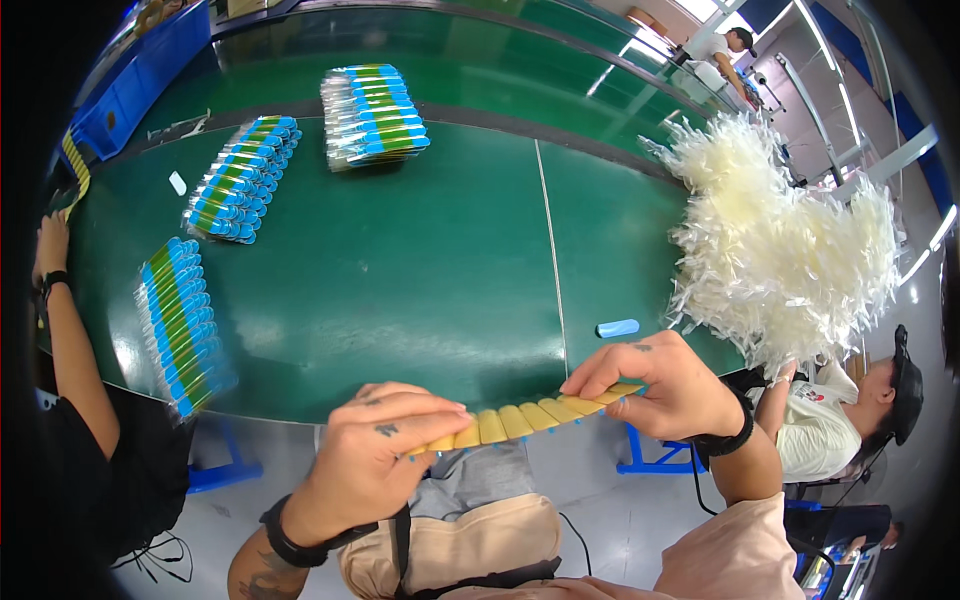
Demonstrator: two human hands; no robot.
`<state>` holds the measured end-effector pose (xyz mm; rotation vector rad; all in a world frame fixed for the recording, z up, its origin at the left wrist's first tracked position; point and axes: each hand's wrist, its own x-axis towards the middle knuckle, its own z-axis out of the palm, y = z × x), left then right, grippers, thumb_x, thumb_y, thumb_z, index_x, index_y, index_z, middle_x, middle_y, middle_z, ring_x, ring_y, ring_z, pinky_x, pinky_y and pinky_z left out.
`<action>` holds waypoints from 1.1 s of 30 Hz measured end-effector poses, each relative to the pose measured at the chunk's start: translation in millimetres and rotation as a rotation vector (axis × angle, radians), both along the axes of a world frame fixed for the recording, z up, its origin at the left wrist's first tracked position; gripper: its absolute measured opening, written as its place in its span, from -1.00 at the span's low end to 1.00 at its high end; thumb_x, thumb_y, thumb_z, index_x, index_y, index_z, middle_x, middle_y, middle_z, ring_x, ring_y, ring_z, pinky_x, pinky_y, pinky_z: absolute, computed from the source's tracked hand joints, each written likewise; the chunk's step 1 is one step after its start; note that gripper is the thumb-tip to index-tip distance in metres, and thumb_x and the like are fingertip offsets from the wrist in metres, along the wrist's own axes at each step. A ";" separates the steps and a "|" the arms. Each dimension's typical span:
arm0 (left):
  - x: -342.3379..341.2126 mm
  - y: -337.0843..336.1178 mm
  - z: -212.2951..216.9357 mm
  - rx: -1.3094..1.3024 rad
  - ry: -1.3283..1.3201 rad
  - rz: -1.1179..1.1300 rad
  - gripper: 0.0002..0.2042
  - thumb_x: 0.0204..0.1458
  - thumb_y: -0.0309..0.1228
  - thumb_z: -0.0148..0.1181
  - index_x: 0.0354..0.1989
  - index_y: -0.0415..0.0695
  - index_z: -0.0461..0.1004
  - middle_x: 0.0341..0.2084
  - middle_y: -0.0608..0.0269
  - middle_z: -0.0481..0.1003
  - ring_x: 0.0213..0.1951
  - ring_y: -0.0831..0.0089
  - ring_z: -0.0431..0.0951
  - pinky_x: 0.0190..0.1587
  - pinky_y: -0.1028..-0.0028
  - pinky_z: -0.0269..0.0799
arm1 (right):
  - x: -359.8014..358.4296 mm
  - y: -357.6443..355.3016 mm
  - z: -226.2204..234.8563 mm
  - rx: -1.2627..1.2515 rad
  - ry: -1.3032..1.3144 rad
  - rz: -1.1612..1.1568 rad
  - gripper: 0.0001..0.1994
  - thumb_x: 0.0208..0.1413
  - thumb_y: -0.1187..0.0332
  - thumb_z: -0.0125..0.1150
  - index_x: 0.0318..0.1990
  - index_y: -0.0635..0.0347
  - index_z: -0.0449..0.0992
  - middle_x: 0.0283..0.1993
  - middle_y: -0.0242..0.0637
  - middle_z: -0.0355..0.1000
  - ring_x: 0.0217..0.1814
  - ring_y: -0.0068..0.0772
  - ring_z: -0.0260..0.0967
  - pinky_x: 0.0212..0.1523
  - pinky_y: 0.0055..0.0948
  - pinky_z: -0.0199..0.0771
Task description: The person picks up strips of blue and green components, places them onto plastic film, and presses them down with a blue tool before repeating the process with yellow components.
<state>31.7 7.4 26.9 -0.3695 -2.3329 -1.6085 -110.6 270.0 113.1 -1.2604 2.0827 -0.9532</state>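
Note:
Between my two hands stretches a fanned row of overlapping yellow pieces [515, 422] with rounded ends, bowed slightly upward, small blue bits showing along its lower edge. My left hand [375, 440] pinches its left end between thumb and fingers. At the other end, my right hand [670, 385] grips the row the same way. Both hands are at the near edge of the green table [430, 270]. A small blue oblong piece [617, 328] lies on the table just beyond my right hand. What exactly the yellow pieces are I cannot tell.
Fanned stacks of blue-and-green packets lie at the left [180, 325], farther back [245, 180] and at the back [375, 115]. A big heap of whitish clear plastic sleeves [780, 240] rises at the right. A neighbour's hand [52, 245] holds a yellow strip at far left, near a blue bin [140, 80].

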 end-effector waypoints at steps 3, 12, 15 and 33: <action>-4.5 -10.9 1.5 -0.190 0.110 0.047 -0.68 -0.21 -0.68 0.24 -0.20 -0.17 0.66 -0.21 0.18 0.64 -0.17 0.15 0.61 -0.05 0.26 0.47 | 0.0 -0.1 -9.9 -0.023 0.163 0.014 -0.71 -0.16 0.66 0.24 -0.21 0.20 0.52 -0.13 -0.26 0.59 -0.06 -0.14 0.58 0.02 -0.27 0.57; -20.2 -22.6 -20.3 -0.758 0.296 0.038 -0.64 -0.16 -0.61 0.19 -0.12 -0.11 0.62 0.01 0.21 0.55 0.05 0.15 0.51 0.07 0.09 0.41 | -14.1 -4.3 -65.3 0.078 0.727 0.273 -0.83 -0.15 0.58 0.21 -0.32 0.23 0.47 0.08 -0.23 0.52 0.11 -0.14 0.52 0.25 0.05 0.45; -15.4 -25.3 -27.6 -0.771 0.234 -0.025 -0.62 -0.16 -0.58 0.21 -0.08 -0.09 0.61 0.03 0.22 0.53 0.08 0.16 0.50 0.12 0.09 0.37 | -6.6 3.3 -73.0 0.123 0.677 0.216 -0.79 -0.13 0.53 0.21 -0.26 0.26 0.49 0.09 -0.17 0.51 0.11 -0.09 0.50 0.27 0.06 0.42; -6.0 -32.2 -26.1 -0.776 0.181 -0.008 -0.46 -0.23 -0.22 0.45 0.02 -0.06 0.56 0.11 0.20 0.48 0.14 0.14 0.43 0.18 0.09 0.31 | -38.4 42.4 -60.8 0.251 0.778 -0.201 -0.81 0.08 0.36 0.35 -0.29 0.21 0.44 -0.24 -0.20 0.52 -0.19 -0.07 0.50 -0.23 -0.14 0.46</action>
